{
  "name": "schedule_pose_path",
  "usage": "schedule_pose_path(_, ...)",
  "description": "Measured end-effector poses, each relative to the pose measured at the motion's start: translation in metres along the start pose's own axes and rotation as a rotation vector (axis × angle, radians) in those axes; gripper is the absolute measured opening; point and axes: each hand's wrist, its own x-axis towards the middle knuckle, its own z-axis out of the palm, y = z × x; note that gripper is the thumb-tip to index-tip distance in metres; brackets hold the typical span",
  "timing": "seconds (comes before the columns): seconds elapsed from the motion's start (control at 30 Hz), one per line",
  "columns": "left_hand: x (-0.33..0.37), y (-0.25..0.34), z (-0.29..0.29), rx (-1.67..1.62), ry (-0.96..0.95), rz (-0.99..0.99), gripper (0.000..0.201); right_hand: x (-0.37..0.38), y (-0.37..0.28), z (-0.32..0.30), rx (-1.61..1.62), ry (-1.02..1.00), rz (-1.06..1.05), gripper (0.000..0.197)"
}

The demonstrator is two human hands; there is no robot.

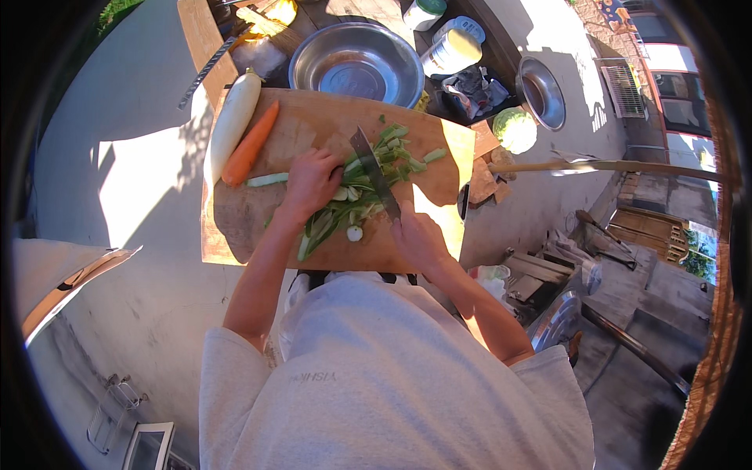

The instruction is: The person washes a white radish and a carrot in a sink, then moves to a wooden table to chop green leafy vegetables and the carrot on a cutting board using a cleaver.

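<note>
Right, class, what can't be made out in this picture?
- Head view: knife, its handle mostly hidden by the right hand.
- Head view: greens, some covered by the left hand.
- Head view: green-and-white container, cut off by the upper edge.

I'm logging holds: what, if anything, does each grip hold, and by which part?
The right grip holds the knife by its handle end. The left grip is on the greens; any clasp is hidden.
</note>
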Motion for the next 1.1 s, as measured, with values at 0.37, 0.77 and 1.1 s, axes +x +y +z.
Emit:
schedule_pose_path(0.37,-0.003,-0.001,0.012,-0.012,0.067,0.023,0.009,0.041,0.011,0.034,0.204,0.217,-0.127,0.020)
schedule_pose_path(0.77,-0.016,-0.013,-0.024,-0.197,-0.104,-0.057,0.016,-0.012,-0.022,-0.026,0.057,0.015,-0.074,0.024)
schedule_pose_path(1.1,-0.029,-0.013,-0.001,-0.160,0.119,0.000,0.016,0.023,-0.034,0.024,-0.098,-0.048,-0.137,0.021)
